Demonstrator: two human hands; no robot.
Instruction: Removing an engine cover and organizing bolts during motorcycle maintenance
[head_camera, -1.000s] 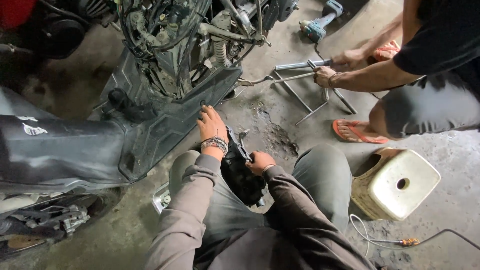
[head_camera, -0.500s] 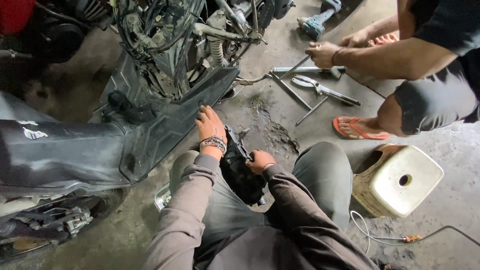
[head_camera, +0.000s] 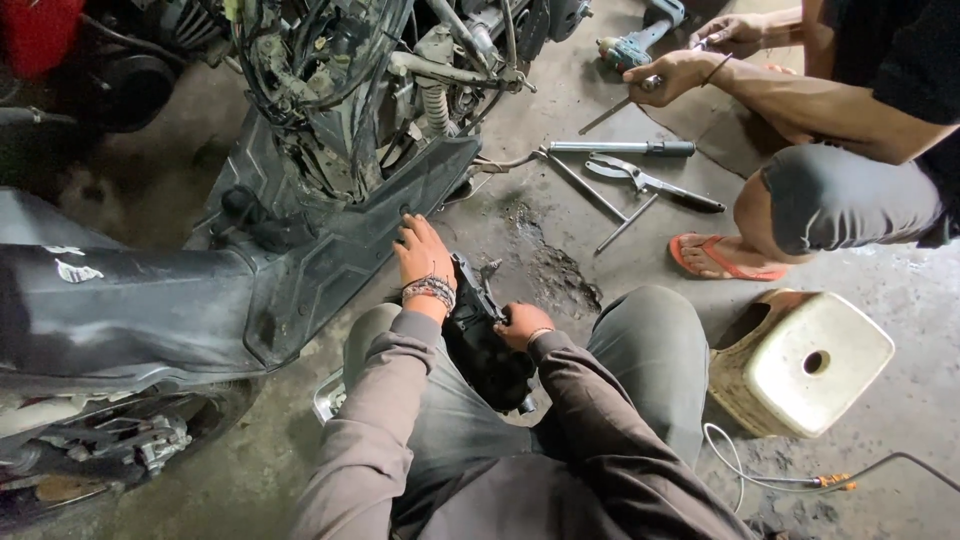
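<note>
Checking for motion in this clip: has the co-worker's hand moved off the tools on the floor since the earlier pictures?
Yes. The co-worker's hand has lifted up and away from the pliers, which stay on the floor.

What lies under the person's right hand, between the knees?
The right hand grips a black engine-like part resting between the knees, with the left hand at its upper end. The part hides the floor below; its underside cannot be seen.

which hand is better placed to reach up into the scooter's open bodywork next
Left, probably. The left hand already rests on the edge of the scooter's black floor panel, just below the exposed frame. The right hand sits lower, gripping the black part between the knees.
</note>
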